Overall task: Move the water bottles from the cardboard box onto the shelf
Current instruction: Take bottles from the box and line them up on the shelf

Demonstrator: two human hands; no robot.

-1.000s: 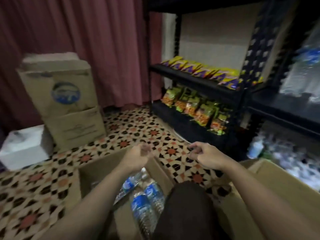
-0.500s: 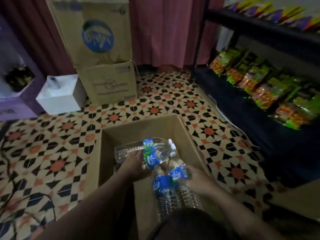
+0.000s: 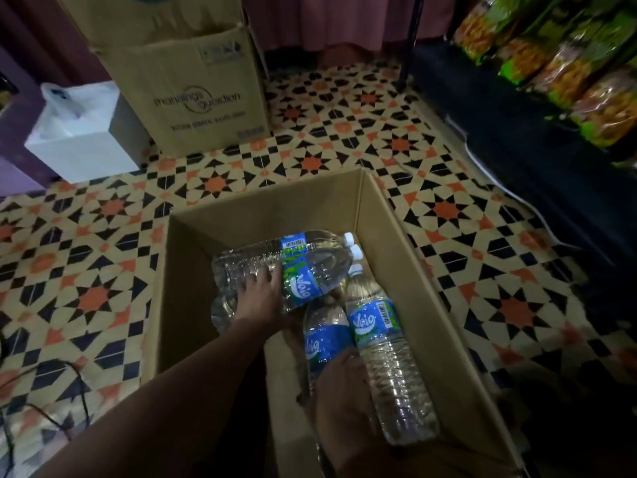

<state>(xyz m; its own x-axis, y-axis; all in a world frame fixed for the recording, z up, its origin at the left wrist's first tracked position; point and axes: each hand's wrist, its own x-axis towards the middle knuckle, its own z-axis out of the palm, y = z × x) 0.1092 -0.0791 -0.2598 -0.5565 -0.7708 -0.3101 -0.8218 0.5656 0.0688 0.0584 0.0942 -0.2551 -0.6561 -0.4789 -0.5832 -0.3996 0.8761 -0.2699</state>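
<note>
An open cardboard box point(image 3: 262, 215) sits on the tiled floor in front of me. Several clear water bottles with blue-green labels lie inside. My left hand point(image 3: 262, 294) grips one bottle point(image 3: 303, 260) that lies crosswise at the far end, on top of others. My right hand point(image 3: 339, 381) holds the lower part of a lengthwise bottle point(image 3: 322, 336). Beside it, to the right, a third bottle point(image 3: 382, 353) lies untouched. The dark low shelf point(image 3: 517, 146) runs along the right.
Green and orange snack bags point(image 3: 568, 74) fill the shelf at upper right. Stacked cardboard boxes point(image 3: 193, 94) and a white box point(image 3: 82, 136) stand at the back left. Black cables point(image 3: 51, 391) trail at lower left, and a white cord point(image 3: 499, 184) runs beside the shelf.
My view dropped from the shelf to the box. Both hands went down into the box, the left taking the crosswise bottle and the right closing on a lengthwise one.
</note>
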